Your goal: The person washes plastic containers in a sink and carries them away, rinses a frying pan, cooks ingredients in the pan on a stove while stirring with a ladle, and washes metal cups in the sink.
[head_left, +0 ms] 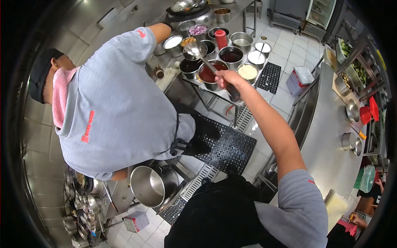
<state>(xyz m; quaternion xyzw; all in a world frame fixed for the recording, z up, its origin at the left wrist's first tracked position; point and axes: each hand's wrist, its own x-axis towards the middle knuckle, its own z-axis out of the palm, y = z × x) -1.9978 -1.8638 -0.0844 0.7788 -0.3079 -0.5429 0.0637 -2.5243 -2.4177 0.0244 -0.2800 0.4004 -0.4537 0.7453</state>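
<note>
1. With fingers [220, 80] of the right hand [230, 77] curled round the ladle [196, 51], grips it by the handle, with the thick dark end showing below the hand.
2. Holds the ladle slanting over the worktop [222, 94], bowl end away from the body. Lined up in view with the golden bits [188, 40] and nearby pots — cannot tell how high above them.
3. In view, keeps the hand across the right side of the pot of red sauce [210, 87], at the front edge of the worktop.
4. Left hand out of view; cannot tell its fingers.
5. At the worktop's front left corner: pot of dark liquid [190, 76]. Along the right edge: pot of cream-coloured food [249, 81], then white-filled containers [256, 65]. Farther in: pot of black liquid [234, 66], with red bottle [221, 39] just behind. Towards the far edge: chopped purple onion [198, 29].
6. To the left: co-worker [120, 95] in grey shirt and black cap [44, 74], bent with one arm towards the worktop's left edge.
7. Behind the co-worker: large steel pot [147, 187], tilted, mouth showing. On the floor — black mat [235, 144].
8. Far right: side counter [324, 132], with steel bowl [352, 110] near its right edge.
</note>
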